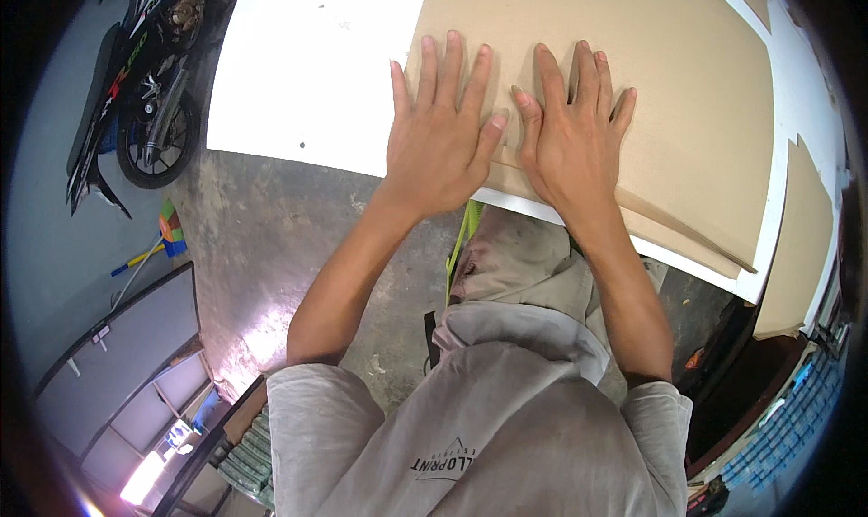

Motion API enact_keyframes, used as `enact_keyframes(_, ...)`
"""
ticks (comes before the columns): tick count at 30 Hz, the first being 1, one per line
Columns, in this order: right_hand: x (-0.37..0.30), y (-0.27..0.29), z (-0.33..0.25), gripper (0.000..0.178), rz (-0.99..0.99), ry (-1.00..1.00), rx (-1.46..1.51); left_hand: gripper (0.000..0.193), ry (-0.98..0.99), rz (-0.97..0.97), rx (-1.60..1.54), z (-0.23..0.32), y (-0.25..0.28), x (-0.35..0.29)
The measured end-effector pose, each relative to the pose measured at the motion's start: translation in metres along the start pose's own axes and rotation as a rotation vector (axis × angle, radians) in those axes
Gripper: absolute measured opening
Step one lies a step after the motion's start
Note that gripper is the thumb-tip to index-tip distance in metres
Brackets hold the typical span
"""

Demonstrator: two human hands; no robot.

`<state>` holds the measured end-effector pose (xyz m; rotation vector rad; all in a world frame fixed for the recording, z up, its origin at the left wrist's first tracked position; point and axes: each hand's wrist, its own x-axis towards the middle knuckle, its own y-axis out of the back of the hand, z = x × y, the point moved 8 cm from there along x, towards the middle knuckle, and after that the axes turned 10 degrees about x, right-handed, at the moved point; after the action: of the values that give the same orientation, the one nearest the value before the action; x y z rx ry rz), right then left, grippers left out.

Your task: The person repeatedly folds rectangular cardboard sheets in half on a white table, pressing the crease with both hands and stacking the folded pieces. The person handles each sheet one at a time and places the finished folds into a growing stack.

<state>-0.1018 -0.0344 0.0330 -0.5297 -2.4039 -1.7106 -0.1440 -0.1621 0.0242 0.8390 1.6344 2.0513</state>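
Head view: left hand (436,142) and right hand (574,142) spread on brown sheet (692,101), grip released, motorcycle (164,124) far left.

Sheet (696,101) is plain tan, board (307,74) white with dark specks (302,145), shirt (524,427) grey with black print (443,464), trousers (515,264) khaki, floor (262,219) mottled grey, motorbike (129,61) black with red and green accents, strap (472,217) lime-green.

Laid flat, a bare left hand (438,146) and right hand (576,142) point toward 12 o'clock across a brown sheet (696,110) on a white surface (307,74), a motorcycle (165,124) at 10 o'clock.
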Motion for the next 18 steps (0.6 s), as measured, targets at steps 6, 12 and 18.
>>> enact_keyframes(6,-0.005,-0.009,0.016,0.041,0.057,0.013,0.094,0.064,0.209,-0.005,0.109,0.013,-0.019,0.028)
enact_keyframes(12,-0.005,0.011,0.037,0.039,-0.023,-0.115,0.206,0.069,0.205,0.205,0.157,0.013,-0.018,0.026)
enact_keyframes(18,-0.013,0.005,0.046,0.051,0.098,-0.036,0.044,0.075,0.146,0.074,0.073,0.000,-0.012,0.032)
